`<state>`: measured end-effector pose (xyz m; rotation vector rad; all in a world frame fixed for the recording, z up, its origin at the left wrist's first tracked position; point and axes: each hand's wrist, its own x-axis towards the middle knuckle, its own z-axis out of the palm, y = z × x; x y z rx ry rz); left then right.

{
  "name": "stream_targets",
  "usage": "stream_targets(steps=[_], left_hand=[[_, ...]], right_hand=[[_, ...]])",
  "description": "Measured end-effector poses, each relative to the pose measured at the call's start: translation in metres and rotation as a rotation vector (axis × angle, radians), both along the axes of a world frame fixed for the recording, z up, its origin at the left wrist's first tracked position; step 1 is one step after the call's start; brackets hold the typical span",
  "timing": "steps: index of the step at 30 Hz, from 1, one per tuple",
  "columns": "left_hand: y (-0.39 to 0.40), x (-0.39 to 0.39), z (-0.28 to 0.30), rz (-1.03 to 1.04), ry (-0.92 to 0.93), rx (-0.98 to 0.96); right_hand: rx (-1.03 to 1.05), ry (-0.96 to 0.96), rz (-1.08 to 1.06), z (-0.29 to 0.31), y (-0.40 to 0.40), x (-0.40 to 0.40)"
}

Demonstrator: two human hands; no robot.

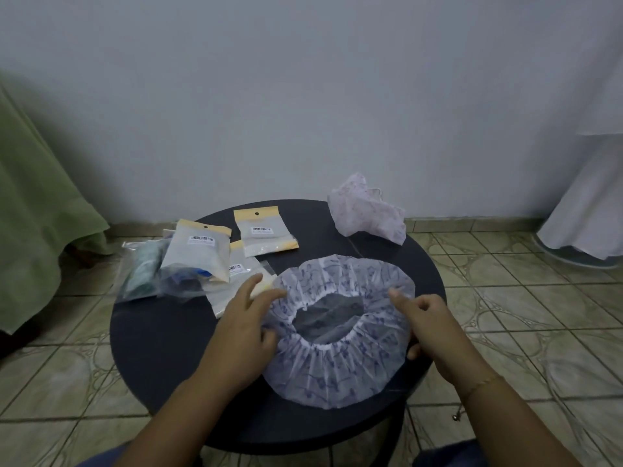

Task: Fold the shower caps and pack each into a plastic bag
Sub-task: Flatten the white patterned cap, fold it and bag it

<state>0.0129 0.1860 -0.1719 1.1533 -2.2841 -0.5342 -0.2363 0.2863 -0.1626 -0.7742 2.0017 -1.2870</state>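
Observation:
A translucent shower cap with a blue flower print [340,372] lies spread open on the round black table [161,362], its elastic opening facing up. My left hand [246,318] grips its left edge between thumb and fingers. My right hand [424,321] pinches its right edge, with the thumb under the rim. A crumpled pink-printed shower cap [365,210] sits at the table's far right edge. An empty plastic bag with a yellow header [261,234] lies at the back.
Filled plastic bags [199,254] and more bags [145,271] are piled at the table's left, some overhanging its edge. One flat bag [236,281] lies under my left fingertips. Green cloth [37,203] hangs at the left, white cloth [593,183] at the right, over a tiled floor.

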Motion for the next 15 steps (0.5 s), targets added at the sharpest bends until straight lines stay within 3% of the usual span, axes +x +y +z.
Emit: stream_targets(steps=[3, 6, 11, 15], left_hand=[[0.005, -0.003, 0.004, 0.021, 0.055, 0.101], [0.008, -0.004, 0.014, 0.078, 0.113, 0.139], [0.012, -0.004, 0.023, 0.199, -0.042, 0.126], [0.009, -0.007, 0.015, 0.133, 0.172, 0.233]], right_hand=[[0.057, -0.012, 0.128, -0.001, 0.003, 0.000], [0.039, 0.044, 0.123, -0.004, 0.003, -0.004], [0.051, 0.320, 0.052, -0.007, 0.002, -0.005], [0.223, 0.346, -0.031, -0.006, 0.001, -0.002]])
